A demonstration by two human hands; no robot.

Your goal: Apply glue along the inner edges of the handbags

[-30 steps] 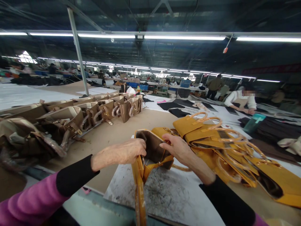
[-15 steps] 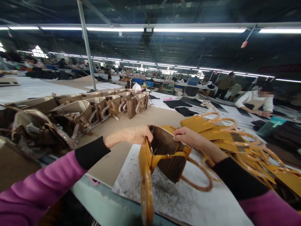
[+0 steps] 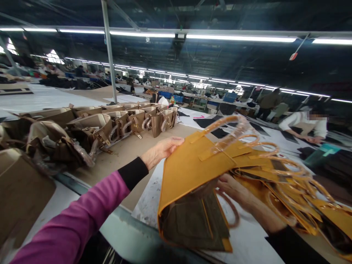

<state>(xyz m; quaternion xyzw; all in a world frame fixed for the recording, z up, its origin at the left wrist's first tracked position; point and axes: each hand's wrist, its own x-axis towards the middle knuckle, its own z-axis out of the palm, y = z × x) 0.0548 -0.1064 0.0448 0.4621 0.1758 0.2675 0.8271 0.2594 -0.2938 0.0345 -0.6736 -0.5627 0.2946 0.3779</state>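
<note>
A mustard-yellow handbag [image 3: 192,165] is tilted before me over the front of the table, its dark brown inner side showing below. Loop handles in clear plastic stick up from its top edge. My left hand [image 3: 165,148] pinches the bag's upper left edge. Lower right, my right hand [image 3: 229,187] is closed at the bag's edge, its fingertips partly hidden by the yellow panel. More yellow handbags [image 3: 275,172] lie overlapped in a pile just past my right hand.
Brown handbags [image 3: 134,123] stand in rows on the left. Under the held bag lies a smudged white sheet [image 3: 148,190]. Dark cut pieces [image 3: 217,132] and a teal container [image 3: 320,154] are to the right, near a person [image 3: 305,126] leaning over the table.
The yellow handbag has been turned and opened out, so its outer yellow face now shows and its handles point up and away. My left hand shifted slightly up; my right hand moved down.
</note>
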